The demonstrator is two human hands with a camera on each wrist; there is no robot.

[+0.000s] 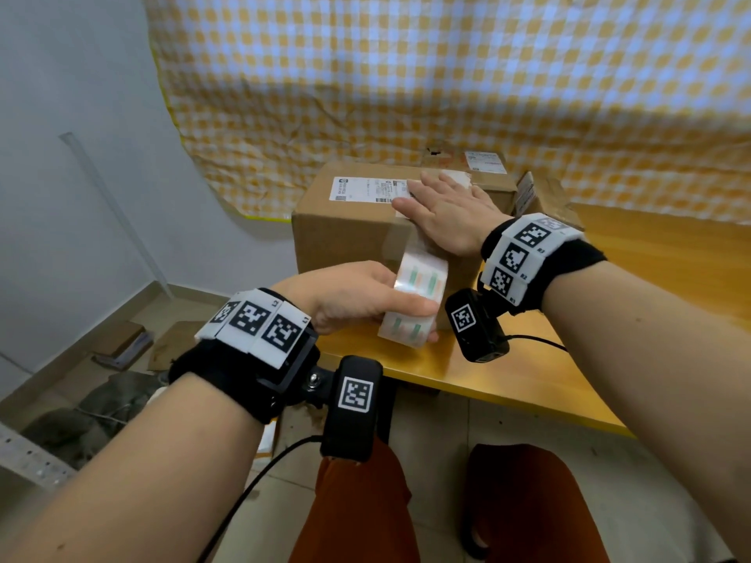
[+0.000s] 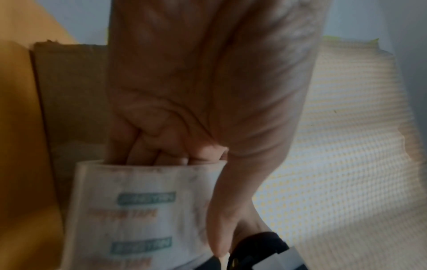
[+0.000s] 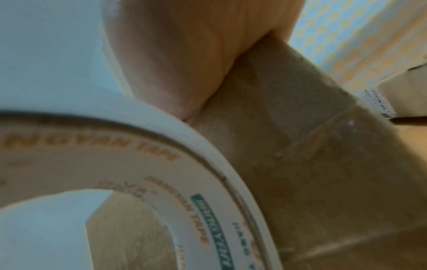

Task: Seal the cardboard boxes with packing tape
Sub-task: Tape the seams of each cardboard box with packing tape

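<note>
A closed cardboard box (image 1: pixel 349 233) with a white shipping label stands on the wooden table (image 1: pixel 650 319). My right hand (image 1: pixel 443 209) lies flat, fingers straight, on the box's top near its front edge, pressing down clear tape. My left hand (image 1: pixel 361 298) grips a roll of packing tape (image 1: pixel 414 302) in front of the box, thumb over its outer face and fingers inside the core. The roll (image 2: pixel 138 215) carries green and orange print. A strip of tape runs from the roll (image 3: pixel 143 164) up over the box's front face (image 3: pixel 300 146).
A second cardboard box (image 1: pixel 483 164) with a label stands behind the first, and a torn one (image 1: pixel 540 193) at its right. A yellow checked cloth (image 1: pixel 447 75) hangs on the wall behind. Flat cardboard and clutter (image 1: pixel 122 347) lie on the floor at left.
</note>
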